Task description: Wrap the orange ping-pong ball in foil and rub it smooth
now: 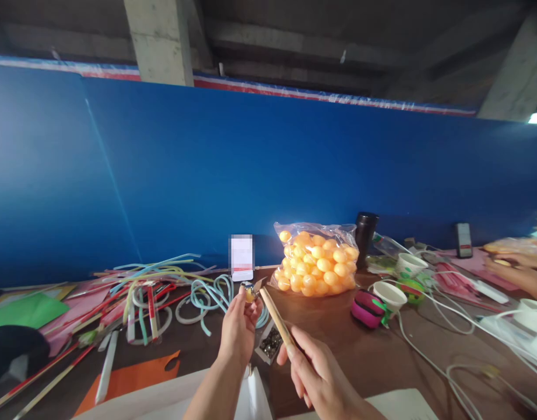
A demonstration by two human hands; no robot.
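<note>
My left hand (239, 325) is raised over the brown table (334, 326), its fingers pinched on a small shiny orange-and-silver object (249, 290). My right hand (314, 370) grips a thin wooden stick (276, 315). The stick slants up and left, and its tip meets the small object. Just below both hands lies a small box of dark beads (269, 343). White paper (251, 399) lies under my wrists at the near edge.
A clear bag of orange balls (317, 259) stands behind, beside a black cylinder (365, 230). Coloured tubes and straws (163, 286) cover the left. A pink pouch (368, 308), paper cups (390, 294) and cables lie right. Another person's hands (516, 268) work far right. A blue wall (251, 175) backs the table.
</note>
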